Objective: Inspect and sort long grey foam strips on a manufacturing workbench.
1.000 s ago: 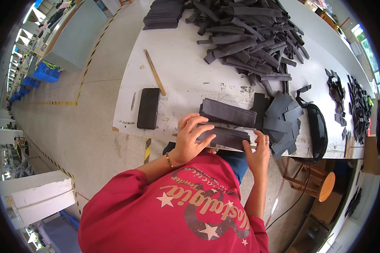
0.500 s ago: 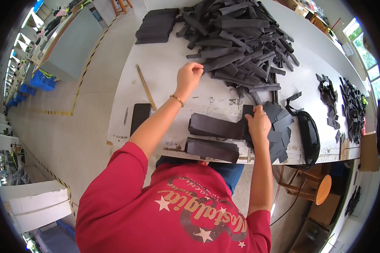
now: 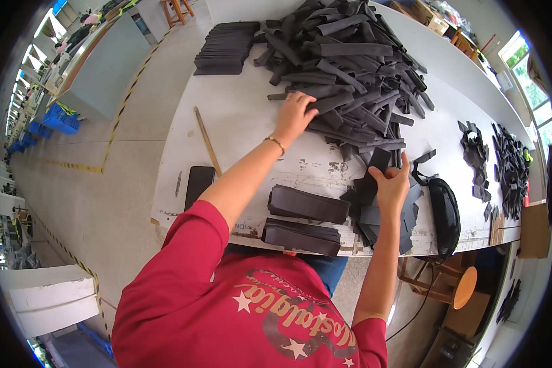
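A large heap of rolled dark grey fabric strips (image 3: 356, 80) covers the far middle of the white table (image 3: 227, 129). At its near left edge my left hand (image 3: 295, 116) has thumb and fingers around the end of one strip. My right hand (image 3: 391, 189) pinches a flat dark fabric piece (image 3: 371, 184) between thumb and fingers, its index finger stretched upward. Under that hand lie spread flat dark pieces (image 3: 408, 214), partly hidden by it. Two neat stacks of dark strips, a farther stack (image 3: 308, 204) and a nearer stack (image 3: 302, 237), lie left of them.
Another stack of dark strips (image 3: 227, 48) sits at the far left. A wooden stick (image 3: 207, 141) and a black phone-like slab (image 3: 199, 185) lie left of my arm. A black mesh-covered object (image 3: 444, 216) is at the right, with dark scraps (image 3: 474, 159) beyond. A stool (image 3: 464, 287) stands below.
My left hand has shifted right along the heap's edge, its pinch now wider. My right hand has moved slightly right with the flat piece, its index finger now raised. The whole view has shifted a little.
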`<state>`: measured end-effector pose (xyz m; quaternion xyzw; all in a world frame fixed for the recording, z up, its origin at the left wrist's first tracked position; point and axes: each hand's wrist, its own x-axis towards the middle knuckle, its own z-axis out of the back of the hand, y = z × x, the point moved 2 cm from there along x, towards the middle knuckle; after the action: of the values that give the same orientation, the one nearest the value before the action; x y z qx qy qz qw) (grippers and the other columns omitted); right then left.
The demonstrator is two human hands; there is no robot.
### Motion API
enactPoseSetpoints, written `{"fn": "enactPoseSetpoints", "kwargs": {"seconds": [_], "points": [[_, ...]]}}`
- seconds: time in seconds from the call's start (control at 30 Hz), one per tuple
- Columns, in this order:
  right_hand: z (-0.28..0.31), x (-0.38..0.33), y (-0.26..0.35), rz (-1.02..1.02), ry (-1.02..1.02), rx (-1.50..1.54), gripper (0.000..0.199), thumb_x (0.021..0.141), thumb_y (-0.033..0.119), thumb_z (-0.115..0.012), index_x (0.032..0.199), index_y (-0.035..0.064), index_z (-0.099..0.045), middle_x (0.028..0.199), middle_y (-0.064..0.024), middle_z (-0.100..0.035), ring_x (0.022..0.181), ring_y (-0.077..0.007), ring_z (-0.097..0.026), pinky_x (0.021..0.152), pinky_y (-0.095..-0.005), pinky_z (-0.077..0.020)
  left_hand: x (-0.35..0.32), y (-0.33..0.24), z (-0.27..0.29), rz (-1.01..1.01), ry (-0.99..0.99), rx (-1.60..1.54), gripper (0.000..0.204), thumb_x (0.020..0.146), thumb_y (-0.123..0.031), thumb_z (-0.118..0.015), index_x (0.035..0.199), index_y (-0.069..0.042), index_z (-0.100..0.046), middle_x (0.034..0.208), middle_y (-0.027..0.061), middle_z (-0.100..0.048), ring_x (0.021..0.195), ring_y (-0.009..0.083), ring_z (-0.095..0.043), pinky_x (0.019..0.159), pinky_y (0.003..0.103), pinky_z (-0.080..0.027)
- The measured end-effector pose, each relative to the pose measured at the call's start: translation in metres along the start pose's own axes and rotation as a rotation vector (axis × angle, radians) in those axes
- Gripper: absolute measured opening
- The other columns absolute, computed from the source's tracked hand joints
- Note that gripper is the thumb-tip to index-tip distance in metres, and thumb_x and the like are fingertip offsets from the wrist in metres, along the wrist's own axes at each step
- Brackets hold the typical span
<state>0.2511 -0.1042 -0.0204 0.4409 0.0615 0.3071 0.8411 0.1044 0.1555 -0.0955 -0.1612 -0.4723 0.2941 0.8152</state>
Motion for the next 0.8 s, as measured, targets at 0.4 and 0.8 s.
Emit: {"fn": "enactPoseSetpoints", "kwargs": {"seconds": [0.4, 0.8], "points": [[0.028, -0.028, 0.015, 0.148, 0.325, 0.091, 0.027, 0.088, 0.014, -0.068, 0.084, 0.0039, -0.043, 0.075, -0.0039, -0.043, 0.07, -0.0118, -0.041, 0.061, -0.0291, -0.0387, -0.009, -0.047, 0.033, 0.858, 0.189, -0.982, 0.024, 0.103, -0.021, -0.046, 0.107, 0.0, -0.056, 0.075, 0.0059, -0.059, 0.064, 0.014, -0.057, 0.054, 0.03, -0.045], [0.001, -0.082, 0.046, 0.479, 0.324, 0.1, 0.032, 0.079, 0.004, -0.073, 0.101, -0.0007, -0.051, 0.092, -0.0131, -0.054, 0.085, -0.029, -0.054, 0.077, -0.0344, -0.0449, -0.04, -0.076, 0.06, 1.187, 0.136, -1.619, 0.019, 0.099, -0.014, -0.054, 0.107, 0.002, -0.059, 0.097, 0.0134, -0.066, 0.088, 0.0266, -0.067, 0.078, 0.036, -0.058]]}}
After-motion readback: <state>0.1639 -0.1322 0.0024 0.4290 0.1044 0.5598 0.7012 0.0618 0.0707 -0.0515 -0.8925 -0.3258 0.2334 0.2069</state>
